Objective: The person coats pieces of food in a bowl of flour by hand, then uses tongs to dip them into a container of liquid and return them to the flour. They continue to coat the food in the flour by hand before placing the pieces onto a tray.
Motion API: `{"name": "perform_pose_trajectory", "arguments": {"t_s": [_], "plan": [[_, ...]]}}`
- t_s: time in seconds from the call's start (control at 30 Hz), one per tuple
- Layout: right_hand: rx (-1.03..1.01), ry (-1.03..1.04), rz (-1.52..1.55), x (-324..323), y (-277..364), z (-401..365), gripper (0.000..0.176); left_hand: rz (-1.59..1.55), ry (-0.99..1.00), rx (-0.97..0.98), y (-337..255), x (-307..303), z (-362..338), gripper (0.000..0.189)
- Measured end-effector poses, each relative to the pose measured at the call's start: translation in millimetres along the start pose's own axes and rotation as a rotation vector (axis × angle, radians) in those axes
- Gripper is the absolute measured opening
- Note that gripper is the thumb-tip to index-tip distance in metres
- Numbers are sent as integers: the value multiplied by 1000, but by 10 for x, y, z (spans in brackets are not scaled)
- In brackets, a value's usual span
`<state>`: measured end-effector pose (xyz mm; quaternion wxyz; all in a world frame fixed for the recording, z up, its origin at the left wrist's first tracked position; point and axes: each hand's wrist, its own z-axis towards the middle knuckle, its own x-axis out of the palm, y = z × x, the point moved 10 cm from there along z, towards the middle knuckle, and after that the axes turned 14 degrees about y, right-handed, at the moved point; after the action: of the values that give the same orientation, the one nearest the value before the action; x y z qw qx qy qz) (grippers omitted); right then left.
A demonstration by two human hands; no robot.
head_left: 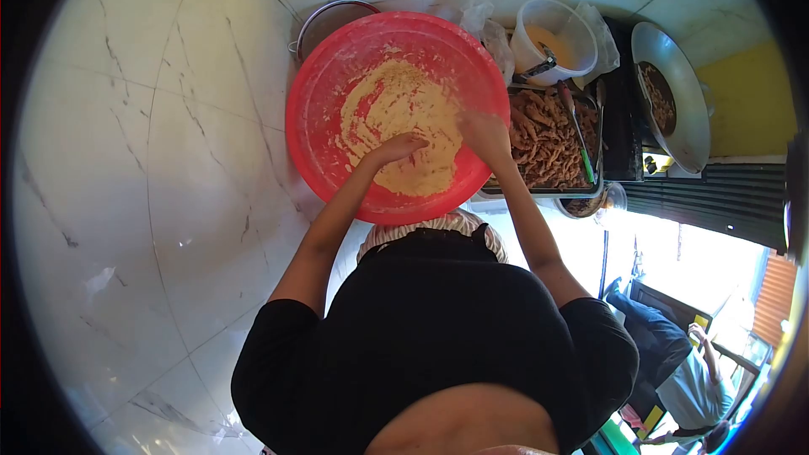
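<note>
A big red basin [313,131] stands in front of me, with pale yellowish flour [421,118] spread over its bottom and smeared up its sides. Low over the flour is my left hand [400,148], its fingers stretched out toward the right and nothing visible in them. My right hand [483,135] is at the basin's right inner side, smeared by motion, so its fingers do not show clearly. Just beyond that side lies a tray of brown strips of food [543,139], with green-and-red-handled tongs [576,131] resting on top.
Behind the tray stands a white bucket [575,38] of yellowish liquid, beside plastic bags [491,38]. A large metal wok [687,109] with brown food is at the far right. A metal handle [337,5] shows behind the basin. Another person [691,379] sits at lower right.
</note>
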<state>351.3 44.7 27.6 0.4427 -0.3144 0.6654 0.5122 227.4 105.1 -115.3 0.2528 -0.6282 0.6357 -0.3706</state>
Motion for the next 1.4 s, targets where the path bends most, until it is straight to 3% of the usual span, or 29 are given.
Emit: {"name": "perform_pose_trajectory", "arguments": {"t_s": [0.03,0.07,0.13,0.17,0.23,0.33,0.37,0.43,0.47,0.53,0.57,0.63,0.67,0.73,0.77,0.8,0.83,0.9,0.93,1.0,1.13,1.2,1.23,1.3,1.4], "plan": [[-7,5,-1,10,5,0,19,25,-70,127,-48,-73,7,60],[-14,1,-24,13,11,1,19,20,-77,128,96,-59,77,60],[-27,-1,-48,14,34,1,18,531,-290,159,57,-13,47,68],[-13,18,-59,23,30,3,18,527,-296,159,70,49,32,68],[-3,37,-74,36,11,22,18,844,-188,-40,170,270,87,81],[-21,82,-106,117,-22,64,20,894,-193,-167,144,386,98,81],[-37,63,-107,108,-24,72,20,896,-196,-168,93,360,75,81],[-48,41,-110,103,-71,91,20,724,68,-195,146,476,136,73],[-47,40,-125,112,-86,90,20,725,68,-194,138,433,119,73],[-50,41,-138,94,-76,96,20,58,164,-69,169,386,-4,68],[-16,78,-122,98,-82,104,20,57,161,-70,53,324,-161,68],[11,117,-108,142,-56,125,20,-5,-35,-75,-112,-7,-517,63],[1,142,15,194,-46,149,20,-10,-40,-75,28,-113,-574,63],[-16,173,136,368,-38,238,22,199,-446,117,57,-603,-884,51],[-181,265,208,647,71,332,30,194,-452,117,122,-599,-975,51],[-348,356,279,862,213,380,41,156,-642,221,115,-664,-1225,43],[-354,358,278,964,265,448,41,118,-832,324,115,-684,-1485,35],[-484,468,-75,1254,520,468,64,248,-923,332,-18,-467,-1816,33],[-491,470,-78,1255,543,483,64,381,-1006,338,-140,-351,-2011,31],[-546,632,-507,1503,552,425,75,437,-1072,356,-236,-178,-2176,27],[-489,718,-596,1735,504,159,69,481,-1290,295,-307,-33,-2351,20],[-436,422,-710,1702,516,67,61,440,-1336,310,-299,-63,-2413,20],[-445,424,-720,1747,580,-2,61,405,-1371,330,-282,-75,-2455,19],[-148,564,-626,1879,464,35,53,431,-1389,321,-198,-108,-2490,19],[-109,526,-617,2000,464,114,48,456,-1399,308,-212,-103,-2530,19]]}}
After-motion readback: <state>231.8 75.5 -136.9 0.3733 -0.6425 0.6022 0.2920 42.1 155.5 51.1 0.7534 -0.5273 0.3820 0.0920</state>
